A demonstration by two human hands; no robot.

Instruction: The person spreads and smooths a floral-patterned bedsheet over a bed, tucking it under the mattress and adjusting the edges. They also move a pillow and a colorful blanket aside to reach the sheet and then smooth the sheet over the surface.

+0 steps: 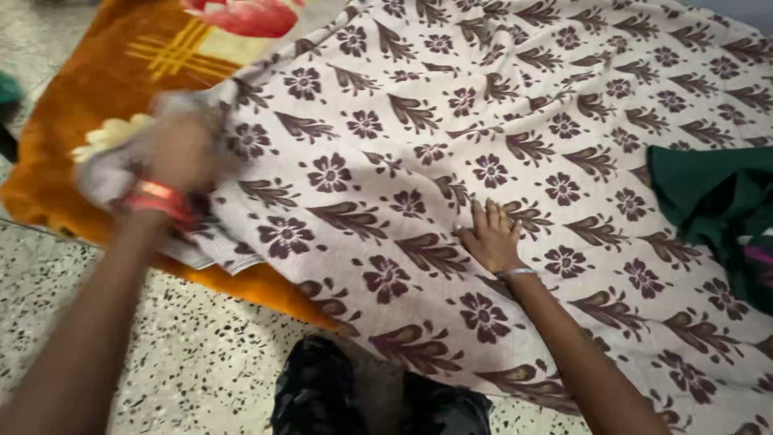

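Where the floral bedsheet [499, 137] lies spread across the speckled floor [161, 354], it covers most of an orange blanket [105, 89] at the far left. The left hand [181, 149] is blurred but appears closed on the sheet's left corner, bunching it upward. The right hand [491, 238] rests flat on the cloth near the middle, fingers together, pinning it. A dark green garment [708, 201] sits on the sheet at the right. Judged from its folds, the sheet is light, soft and limp; it sags without support. Corners and hems offer the surest grip.
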